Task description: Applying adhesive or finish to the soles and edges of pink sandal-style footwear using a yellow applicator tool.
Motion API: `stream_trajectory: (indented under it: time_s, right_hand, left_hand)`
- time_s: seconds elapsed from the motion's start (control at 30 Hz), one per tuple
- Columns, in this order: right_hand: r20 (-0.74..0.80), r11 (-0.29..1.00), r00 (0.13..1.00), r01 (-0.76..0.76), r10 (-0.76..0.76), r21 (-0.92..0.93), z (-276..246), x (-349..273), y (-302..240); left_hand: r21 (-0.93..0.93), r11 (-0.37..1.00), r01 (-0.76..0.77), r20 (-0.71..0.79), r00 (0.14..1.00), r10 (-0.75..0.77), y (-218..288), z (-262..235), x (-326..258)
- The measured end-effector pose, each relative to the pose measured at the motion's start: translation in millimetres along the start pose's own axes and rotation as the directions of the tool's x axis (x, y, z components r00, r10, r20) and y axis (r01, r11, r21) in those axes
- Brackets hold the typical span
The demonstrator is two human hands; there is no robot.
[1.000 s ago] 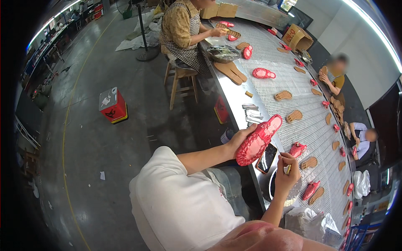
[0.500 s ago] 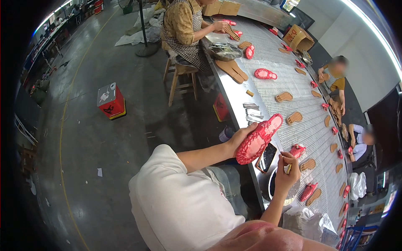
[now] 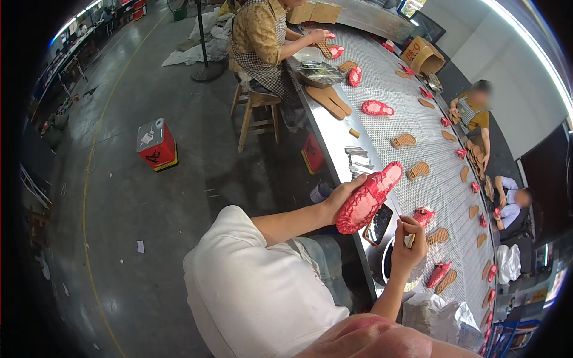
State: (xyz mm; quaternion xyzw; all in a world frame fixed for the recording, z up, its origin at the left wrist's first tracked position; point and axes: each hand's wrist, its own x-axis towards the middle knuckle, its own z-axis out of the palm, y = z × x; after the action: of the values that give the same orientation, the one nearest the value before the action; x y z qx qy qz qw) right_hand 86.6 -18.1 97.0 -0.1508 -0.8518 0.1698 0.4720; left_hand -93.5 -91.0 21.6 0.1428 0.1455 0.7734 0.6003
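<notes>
"In the head view, how are we holding our left hand (image 3: pixel 340 198)?"
"We're reaching it out, clasping the red shoe upper (image 3: pixel 362 209) above the table (image 3: pixel 339 142); most fingers are hiding behind it."
"And our right hand (image 3: pixel 409 250)?"
"We're bending it near the phone (image 3: pixel 378 227), pinching a slim tool (image 3: pixel 411 240) between nearly closed fingers."

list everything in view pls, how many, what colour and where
held shoe: one, red, above the table edge
other shoes: many, red, mostly on the belt
soles: many, tan, mostly on the belt
phone: one, dark, on the table
tins: two, red, on the floor
cardboard boxes: at least two, brown, far end
co-workers: three, varied clothing, around the belt
left hand: one, bare, holding the shoe
right hand: one, bare, holding a slim tool
</notes>
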Motion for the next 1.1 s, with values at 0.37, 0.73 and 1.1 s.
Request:
stream_trajectory:
  time_s: [0.37, 0.73, 1.1]
  right_hand:
    - [-0.046, 1.0, 0.999, 0.025, -0.026, -0.017, -4.9, -6.7, -0.5]
    - [-0.021, 0.982, 0.983, 0.184, -0.185, -0.034, 10.3, 29.0, -2.1]
    - [0.168, 0.998, 0.986, -0.003, 0.013, -0.062, 13.0, -2.0, -11.4]
  left_hand:
    - [-0.025, 0.999, 0.031, 0.028, 0.999, -0.03, -7.7, 0.8, -0.8]
    - [0.119, 0.993, -0.024, 0.016, 1.0, 0.022, -1.1, 11.3, 5.1]
    - [0.124, 0.992, 0.038, -0.126, 0.992, -0.022, -30.2, 23.3, -14.2]
